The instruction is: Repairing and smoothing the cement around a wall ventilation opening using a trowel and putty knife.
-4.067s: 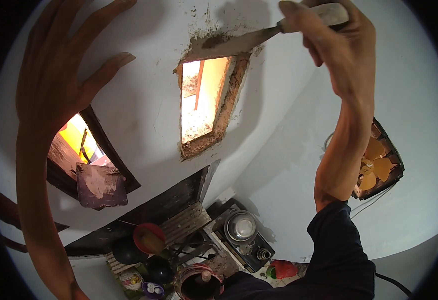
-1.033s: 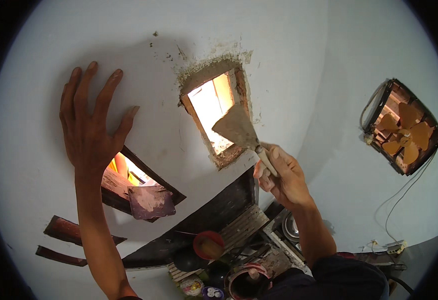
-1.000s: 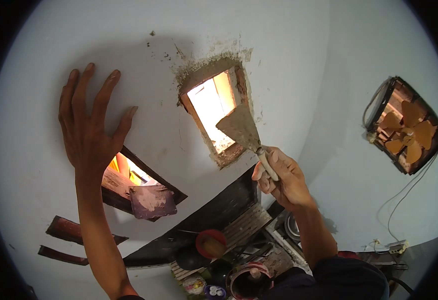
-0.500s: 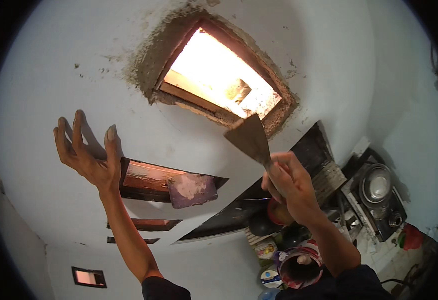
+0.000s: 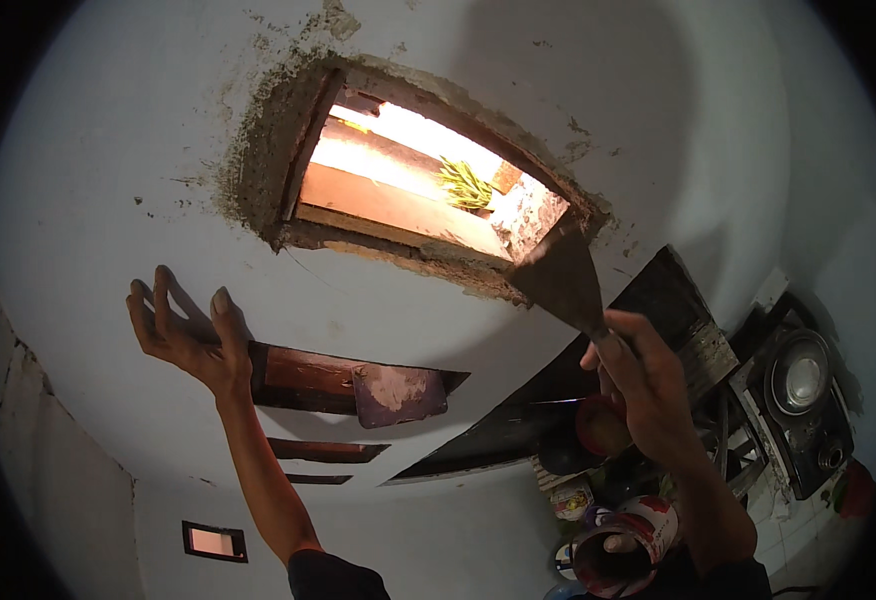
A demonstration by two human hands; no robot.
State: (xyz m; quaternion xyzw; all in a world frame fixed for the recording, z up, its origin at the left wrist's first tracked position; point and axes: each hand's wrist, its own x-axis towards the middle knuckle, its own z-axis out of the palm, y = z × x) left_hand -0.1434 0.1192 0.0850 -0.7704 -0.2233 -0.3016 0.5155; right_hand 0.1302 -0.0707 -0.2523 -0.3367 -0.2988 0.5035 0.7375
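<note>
My right hand point(image 5: 643, 385) is closed round the handle of a putty knife point(image 5: 563, 280) with a wide, dark, flared blade. The blade points up and overlaps the lower right corner of a window opening point(image 5: 398, 250) in the white wall. Whether its edge touches there I cannot tell. Rough bare mortar rings the opening. My left hand point(image 5: 193, 345) rests with fingers spread and bent at the wall, holding nothing. Just beside it is a wooden-framed slot point(image 5: 303, 378), with a worn purple trowel-like plate point(image 5: 400, 394) lying over its edge.
Below right stands a gas stove point(image 5: 806, 420) with a metal pan point(image 5: 798, 375) on it. A stained paint bucket point(image 5: 623, 550) is low by my right forearm. A dark shelf or panel point(image 5: 498, 430) runs diagonally along the wall. Green leaves point(image 5: 465, 185) show through the opening.
The putty knife has shifted right, from the opening's lower edge to its lower right corner. The view has tilted and the glare in the opening has eased. My left hand stays beside the slot.
</note>
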